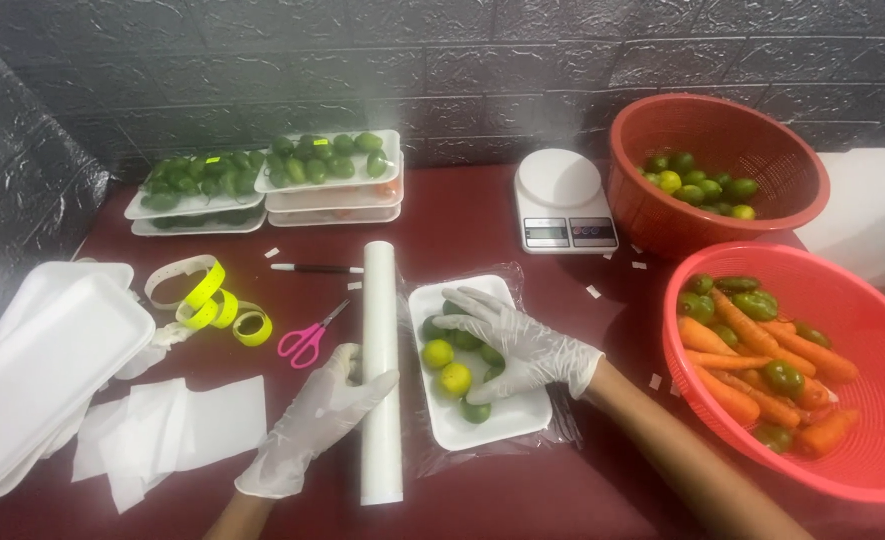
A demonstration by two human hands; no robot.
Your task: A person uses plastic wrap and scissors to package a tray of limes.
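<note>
Your right hand (pixel 519 338), in a thin translucent glove, lies flat with fingers spread on the limes (pixel 453 365) in the white foam tray (pixel 503 420), pinning them, it seems, so the smooth round fruit stays put. Your left hand (pixel 318 415), gloved too, curls around the white roll of cling film (pixel 381 370) just left of the tray, steadying the long cylinder; clear film (pixel 418 462) lies crinkled under the tray. This sits near the front edge of the dark red table (pixel 463 225). Pink scissors (pixel 308 338) lie left of the roll. Toward the right edge, a red mesh basket (pixel 863 470) holds carrots and green peppers.
</note>
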